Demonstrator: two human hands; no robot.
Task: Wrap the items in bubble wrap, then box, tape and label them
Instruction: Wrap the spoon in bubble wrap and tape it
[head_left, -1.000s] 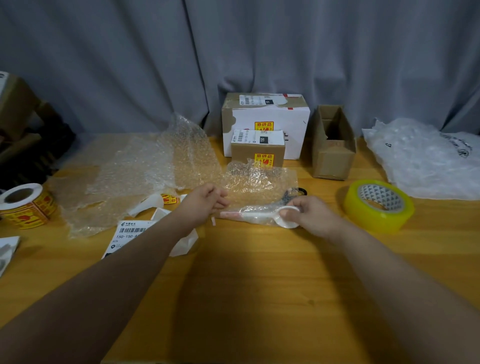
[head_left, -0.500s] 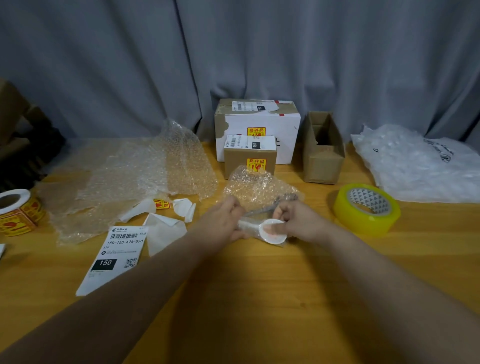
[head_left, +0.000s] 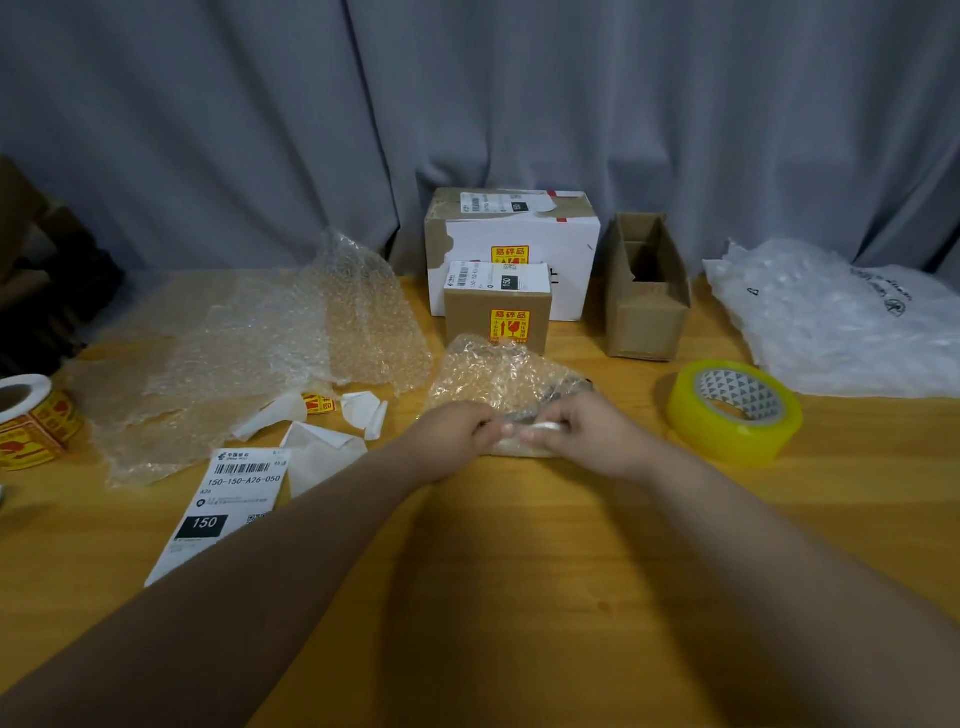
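Note:
A small piece of bubble wrap (head_left: 498, 374) lies at the table's middle, its near edge folded over a white spoon-like item (head_left: 540, 427) that only partly shows. My left hand (head_left: 452, 431) pinches the wrap's near-left edge. My right hand (head_left: 587, 431) grips the wrapped item from the right; both hands nearly touch. An open empty cardboard box (head_left: 647, 306) stands behind to the right. A yellow tape roll (head_left: 735, 410) lies right of my right hand. A shipping label (head_left: 228, 499) lies at the near left.
Two sealed labelled boxes, small (head_left: 496, 312) before large (head_left: 511, 234), stand at the back. A big bubble wrap sheet (head_left: 249, 343) covers the left, with label backing scraps (head_left: 322, 441) by it. A sticker roll (head_left: 31, 421) sits far left; a white plastic bag (head_left: 841, 322) far right.
My hands have come together over the item and rolled the bubble wrap's near edge over it; the white spoon bowl, plainly visible before, is now mostly covered.

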